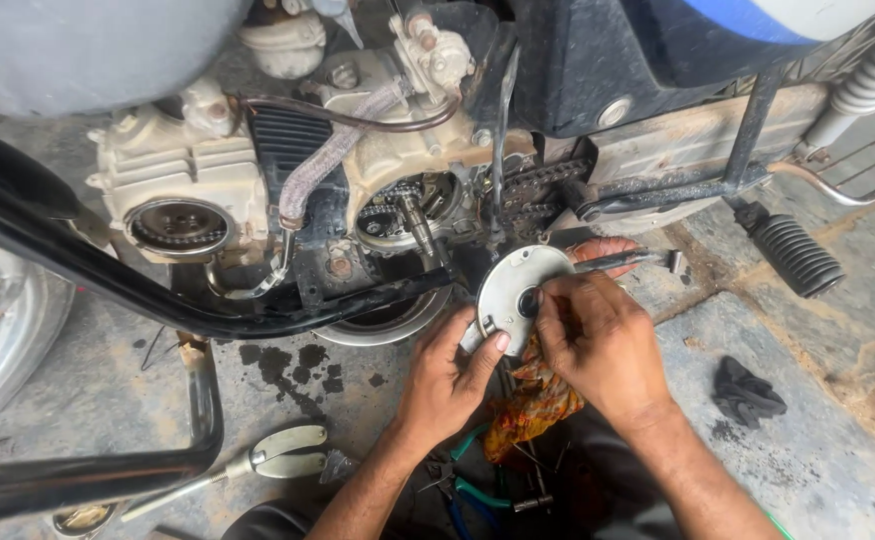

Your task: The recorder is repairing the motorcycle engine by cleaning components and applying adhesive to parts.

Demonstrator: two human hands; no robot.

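Note:
A round silver metal disc (510,283) with a dark centre hole is held up in front of a motorcycle engine (358,170). My left hand (453,375) grips the disc's lower edge, thumb on its face. My right hand (598,340) pinches at the centre hole with its fingertips. Behind the disc, the engine's side is uncovered, showing a shaft and sprocket (408,215) and a chain (538,185). An orange patterned rag (533,400) lies under my hands.
A black crash bar (158,290) curves across the left. A footpeg (796,255) sticks out at right. Oil stains (303,370), a spanner (258,462), green-handled pliers (473,490) and a black cloth (746,390) lie on the concrete floor.

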